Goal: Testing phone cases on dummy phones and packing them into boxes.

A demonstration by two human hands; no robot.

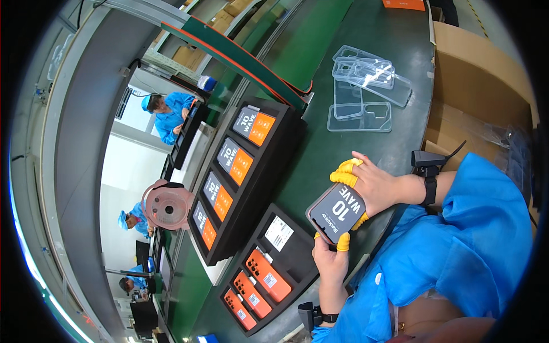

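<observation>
A smartphone [338,211] with a grey printed film over its front is held at a tilt between my two hands, above the green work surface. My right hand [370,186], with yellow finger cots, wraps round its upper and right edges. At its lower edge my left hand [331,257] grips with thumb and fingers, a yellow cot on one tip. Beside my left hand lies a black foam tray [300,251] holding orange smartphones [269,275] back side up. One of its slots shows a white label [279,233] instead of a phone.
Several clear phone cases [366,80] lie loosely beyond my hands. A raised black tray [274,148] holds several phones with grey and orange films [234,161]. A pink round disc [167,204] stands behind it. An open cardboard box [480,63] is at right. Co-workers [170,114] sit far left.
</observation>
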